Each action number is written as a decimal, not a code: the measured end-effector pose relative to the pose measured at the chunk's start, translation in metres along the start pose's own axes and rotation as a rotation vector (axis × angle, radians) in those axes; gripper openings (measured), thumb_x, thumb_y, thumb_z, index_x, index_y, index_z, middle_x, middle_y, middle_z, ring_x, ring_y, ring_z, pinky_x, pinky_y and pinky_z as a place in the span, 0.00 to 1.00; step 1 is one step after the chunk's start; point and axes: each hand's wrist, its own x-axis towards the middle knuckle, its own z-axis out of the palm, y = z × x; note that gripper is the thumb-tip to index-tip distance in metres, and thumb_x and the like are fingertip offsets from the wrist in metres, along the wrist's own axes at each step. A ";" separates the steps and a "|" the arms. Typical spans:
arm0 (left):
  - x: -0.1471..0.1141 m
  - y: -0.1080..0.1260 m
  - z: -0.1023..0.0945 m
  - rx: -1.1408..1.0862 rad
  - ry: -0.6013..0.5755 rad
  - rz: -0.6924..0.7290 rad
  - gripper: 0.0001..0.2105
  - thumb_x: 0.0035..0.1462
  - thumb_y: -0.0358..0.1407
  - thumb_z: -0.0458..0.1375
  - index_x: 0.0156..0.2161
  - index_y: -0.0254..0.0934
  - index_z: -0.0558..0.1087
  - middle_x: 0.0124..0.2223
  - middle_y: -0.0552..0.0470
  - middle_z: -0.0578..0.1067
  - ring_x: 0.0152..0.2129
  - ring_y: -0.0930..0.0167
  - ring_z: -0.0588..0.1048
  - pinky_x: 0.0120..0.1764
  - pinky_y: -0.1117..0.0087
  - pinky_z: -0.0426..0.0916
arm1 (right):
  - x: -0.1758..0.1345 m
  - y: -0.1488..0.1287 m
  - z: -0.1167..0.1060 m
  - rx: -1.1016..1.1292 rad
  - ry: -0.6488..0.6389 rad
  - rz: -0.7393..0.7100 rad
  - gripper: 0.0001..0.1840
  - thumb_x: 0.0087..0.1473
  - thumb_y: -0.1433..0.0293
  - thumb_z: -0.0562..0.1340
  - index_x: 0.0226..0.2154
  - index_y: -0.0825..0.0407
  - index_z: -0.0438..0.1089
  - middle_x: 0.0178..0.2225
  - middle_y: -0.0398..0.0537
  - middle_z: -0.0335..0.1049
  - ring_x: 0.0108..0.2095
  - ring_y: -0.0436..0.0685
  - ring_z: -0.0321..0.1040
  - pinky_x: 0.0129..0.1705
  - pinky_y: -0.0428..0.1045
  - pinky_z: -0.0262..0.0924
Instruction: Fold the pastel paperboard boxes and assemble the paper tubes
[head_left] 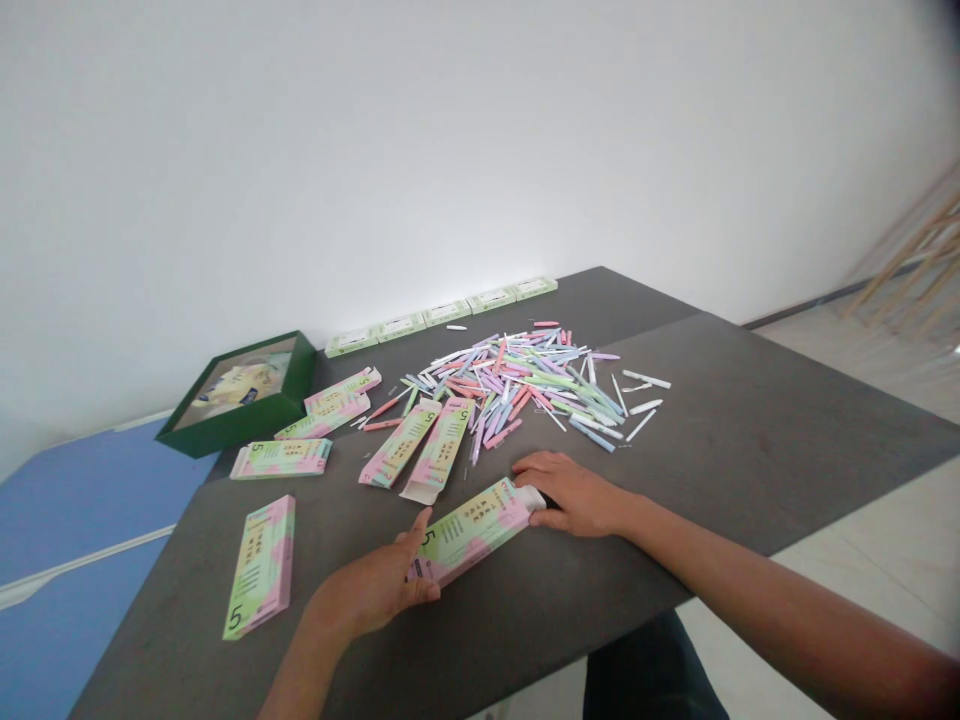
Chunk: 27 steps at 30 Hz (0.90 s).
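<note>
A flat pastel green-and-pink cardboard box (474,530), marked with a 5, lies slanted on the dark table between my hands. My left hand (379,585) grips its left end, thumb and fingers on opposite sides. At the other end my right hand (574,495) is closed about the box's open white flap; something dark shows under that palm, too hidden to name. Just beyond, two similar boxes (442,450) lie side by side with their near ends open. Behind them spreads a loose heap of pastel pens and slim sticks (517,380).
More such boxes lie to the left, one nearest me (261,565). A green open box (247,400) holding packets stands at the table's left edge. Several pale green boxes (446,314) line the wall. Blue panels (90,500) are beside the table (750,420).
</note>
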 end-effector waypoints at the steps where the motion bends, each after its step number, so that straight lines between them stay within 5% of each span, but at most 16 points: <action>1: 0.001 0.002 0.001 -0.003 -0.010 -0.004 0.39 0.52 0.41 0.53 0.64 0.27 0.42 0.60 0.35 0.61 0.54 0.57 0.64 0.50 0.63 0.59 | 0.000 0.000 0.000 -0.002 -0.001 -0.002 0.24 0.53 0.56 0.58 0.48 0.53 0.63 0.50 0.57 0.62 0.51 0.61 0.57 0.52 0.57 0.48; 9: 0.011 0.018 0.023 0.015 -0.009 -0.156 0.40 0.53 0.39 0.54 0.65 0.29 0.38 0.64 0.26 0.43 0.57 0.48 0.54 0.54 0.52 0.51 | -0.002 0.002 -0.008 0.018 -0.023 -0.029 0.19 0.54 0.66 0.58 0.49 0.53 0.62 0.50 0.55 0.62 0.51 0.60 0.57 0.52 0.56 0.49; 21: 0.011 0.015 0.028 0.043 0.012 -0.174 0.39 0.55 0.39 0.53 0.65 0.34 0.37 0.65 0.31 0.44 0.57 0.45 0.53 0.53 0.52 0.51 | -0.008 0.002 -0.015 -0.077 -0.048 0.116 0.26 0.45 0.74 0.58 0.49 0.53 0.61 0.39 0.50 0.64 0.40 0.58 0.60 0.43 0.53 0.52; 27: 0.012 0.023 0.024 0.065 -0.011 -0.174 0.35 0.57 0.36 0.51 0.65 0.30 0.38 0.64 0.27 0.45 0.56 0.47 0.56 0.53 0.54 0.52 | -0.009 -0.005 -0.012 -0.216 -0.086 0.151 0.23 0.48 0.68 0.60 0.49 0.53 0.62 0.41 0.54 0.62 0.41 0.61 0.58 0.43 0.55 0.51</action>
